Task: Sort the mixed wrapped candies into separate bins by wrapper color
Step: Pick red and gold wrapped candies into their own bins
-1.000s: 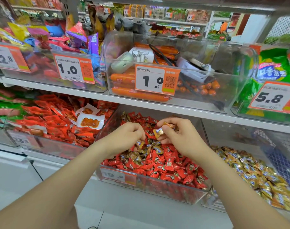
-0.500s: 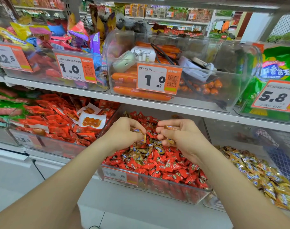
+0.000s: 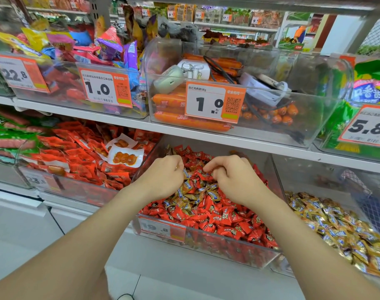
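Observation:
A clear middle bin (image 3: pixel 228 253) holds a heap of red-wrapped candies (image 3: pixel 224 221) with gold-wrapped candies (image 3: pixel 191 191) mixed in near its centre. Both my hands are down in this bin at the back of the heap. My left hand (image 3: pixel 163 177) has its fingers curled, and a bit of gold wrapper shows at its fingertips. My right hand (image 3: pixel 233 181) reaches down with curled fingers that pinch at a candy on top of the pile. What it holds is mostly hidden. A bin of gold-wrapped candies (image 3: pixel 336 224) stands to the right.
On the left, a bin of red snack packs (image 3: pixel 76 156) adjoins the middle bin. A white shelf edge (image 3: pixel 206 135) runs just above my hands and carries a clear bin of orange sausages (image 3: pixel 191 122). An orange price tag (image 3: pixel 160 228) hangs on the middle bin's front.
Both hands dropped from just above the heap down onto it. The gold candy seen between my right fingers earlier no longer shows.

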`<state>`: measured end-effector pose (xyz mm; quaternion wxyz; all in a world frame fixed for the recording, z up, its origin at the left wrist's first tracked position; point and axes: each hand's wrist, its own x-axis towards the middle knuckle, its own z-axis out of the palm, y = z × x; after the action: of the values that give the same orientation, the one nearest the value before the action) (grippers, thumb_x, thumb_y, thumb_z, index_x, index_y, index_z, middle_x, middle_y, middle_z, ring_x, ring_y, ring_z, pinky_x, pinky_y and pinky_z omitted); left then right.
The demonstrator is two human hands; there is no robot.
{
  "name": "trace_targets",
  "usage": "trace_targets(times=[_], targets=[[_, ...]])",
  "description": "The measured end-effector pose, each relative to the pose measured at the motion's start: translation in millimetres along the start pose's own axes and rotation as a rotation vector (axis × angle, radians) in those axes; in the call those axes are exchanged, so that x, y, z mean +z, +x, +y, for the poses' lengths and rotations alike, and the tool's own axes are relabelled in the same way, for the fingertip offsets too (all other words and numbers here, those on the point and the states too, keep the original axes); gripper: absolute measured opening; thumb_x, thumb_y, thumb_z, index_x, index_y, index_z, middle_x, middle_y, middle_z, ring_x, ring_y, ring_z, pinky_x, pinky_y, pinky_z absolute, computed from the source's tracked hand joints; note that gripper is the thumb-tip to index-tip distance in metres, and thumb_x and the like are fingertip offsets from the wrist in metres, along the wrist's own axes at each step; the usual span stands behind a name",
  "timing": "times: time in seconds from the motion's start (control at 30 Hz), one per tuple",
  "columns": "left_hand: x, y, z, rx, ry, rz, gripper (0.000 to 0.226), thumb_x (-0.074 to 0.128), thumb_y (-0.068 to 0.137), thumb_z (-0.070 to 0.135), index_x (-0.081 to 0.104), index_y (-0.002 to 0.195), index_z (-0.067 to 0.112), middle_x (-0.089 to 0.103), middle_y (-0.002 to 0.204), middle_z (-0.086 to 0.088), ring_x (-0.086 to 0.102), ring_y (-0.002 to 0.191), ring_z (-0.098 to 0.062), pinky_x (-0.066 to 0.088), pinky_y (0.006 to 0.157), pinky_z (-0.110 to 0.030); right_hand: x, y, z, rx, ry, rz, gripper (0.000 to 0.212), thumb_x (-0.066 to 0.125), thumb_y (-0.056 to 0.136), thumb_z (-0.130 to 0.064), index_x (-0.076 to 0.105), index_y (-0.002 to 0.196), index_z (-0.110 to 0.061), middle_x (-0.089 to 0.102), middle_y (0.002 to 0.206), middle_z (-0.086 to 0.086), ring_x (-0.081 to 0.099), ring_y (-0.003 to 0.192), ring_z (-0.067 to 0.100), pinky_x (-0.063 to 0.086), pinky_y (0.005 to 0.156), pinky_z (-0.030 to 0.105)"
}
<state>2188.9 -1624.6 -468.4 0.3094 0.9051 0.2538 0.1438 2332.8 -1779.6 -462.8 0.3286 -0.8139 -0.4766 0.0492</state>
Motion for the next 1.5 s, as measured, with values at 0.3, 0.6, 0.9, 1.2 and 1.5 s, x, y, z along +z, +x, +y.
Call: trace_targets(times=[0.3,0.6,0.9,1.2,1.5], targets=[[5.9,7.0,-15.8,0.158,0.063,-0.110,0.041,0.079,0.089,0.024,0.040,0.075,0.020,0.048,0.060,0.005,0.039,0.051,-0.009,0.037,0.054,-0.027,-9.3,5.9,13.9,-0.017,-0.397,-0.341,0.050,0.082,0.085,-0.053,0.070,0.130,-0.035,0.066,0.135,-0.012,0.052,0.132,0.017,0.048,0.108,0.048],[12.8,11.4,-9.3,0.258,0.090,-0.003,0.049,0.089,0.082,0.036,0.044,0.067,0.019,0.052,0.060,0.008,0.045,0.056,-0.009,0.043,0.059,-0.030,2.6,9.8,9.9,-0.041,-0.526,-0.329,0.047,0.079,0.091,-0.043,0.066,0.135,-0.036,0.062,0.124,0.000,0.058,0.120,0.026,0.051,0.095,0.041],[32.7,15.2,-13.7,0.268,0.340,-0.274,0.055,0.070,0.091,0.057,0.055,0.137,0.029,0.055,0.124,0.005,0.051,0.119,-0.016,0.047,0.100,-0.036,-17.4,1.3,20.8,0.045,-0.124,-0.039,0.008,0.077,0.088,-0.038,0.077,0.095,-0.037,0.071,0.078,-0.014,0.066,0.069,0.014,0.052,0.064,0.027],[41.9,17.2,7.1,0.271,0.363,-0.205,0.014,0.061,0.104,0.027,0.064,0.095,0.017,0.055,0.101,0.001,0.058,0.095,-0.021,0.053,0.090,-0.046,-29.0,-12.4,29.0,0.176,0.201,-0.022,0.007,0.074,0.085,-0.030,0.079,0.086,-0.024,0.060,0.061,-0.010,0.045,0.050,0.005,0.041,0.057,0.026],[27.9,20.3,-12.4,0.204,0.381,-0.288,0.036,0.085,0.082,0.049,0.066,0.107,0.031,0.053,0.109,0.007,0.053,0.108,-0.017,0.048,0.091,-0.037,-34.5,-28.0,25.5,0.044,-0.257,-0.243,0.019,0.056,0.095,-0.029,0.068,0.109,-0.035,0.067,0.078,-0.006,0.057,0.063,0.008,0.056,0.075,0.036]])
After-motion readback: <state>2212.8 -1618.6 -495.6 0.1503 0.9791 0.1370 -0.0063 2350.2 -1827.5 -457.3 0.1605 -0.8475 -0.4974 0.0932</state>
